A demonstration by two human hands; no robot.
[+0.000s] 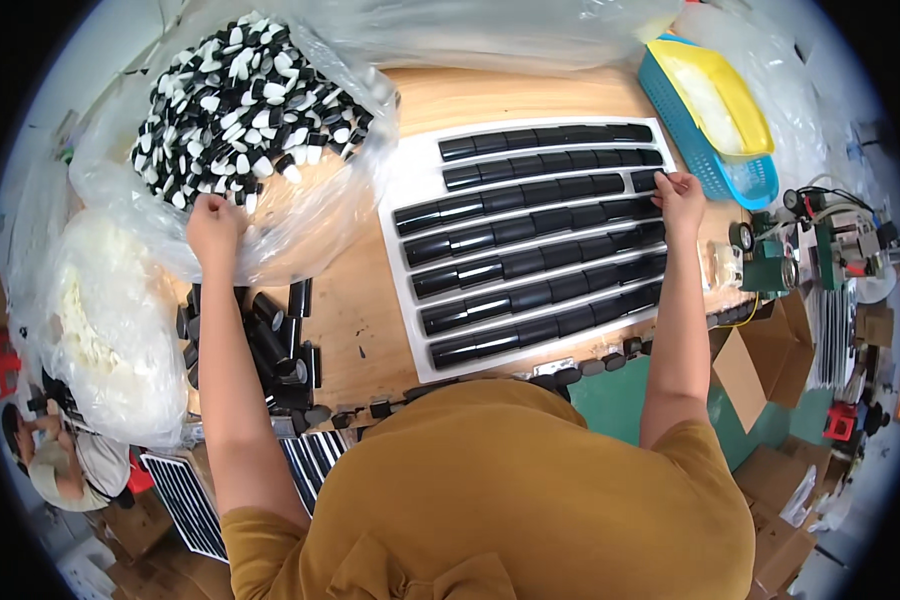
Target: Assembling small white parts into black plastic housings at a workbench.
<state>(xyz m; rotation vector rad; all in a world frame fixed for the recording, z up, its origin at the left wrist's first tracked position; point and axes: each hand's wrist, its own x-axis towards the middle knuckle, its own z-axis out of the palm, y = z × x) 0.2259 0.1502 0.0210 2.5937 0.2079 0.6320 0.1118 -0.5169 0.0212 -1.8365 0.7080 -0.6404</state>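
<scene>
Reaching into a clear plastic bag of small black-and-white caps, left hand curled at the heap's near edge, grasp unclear, right hand pinching a glossy black cylindrical tube at a row's end, white tray beneath its fingertips, loose tubes below the left wrist.

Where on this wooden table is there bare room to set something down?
Bare wood shows between the white tray and the loose black tubes, and along the far edge behind the tray near the blue basket. The left side is crowded by the bag of black-and-white caps, where the left hand rests.
</scene>
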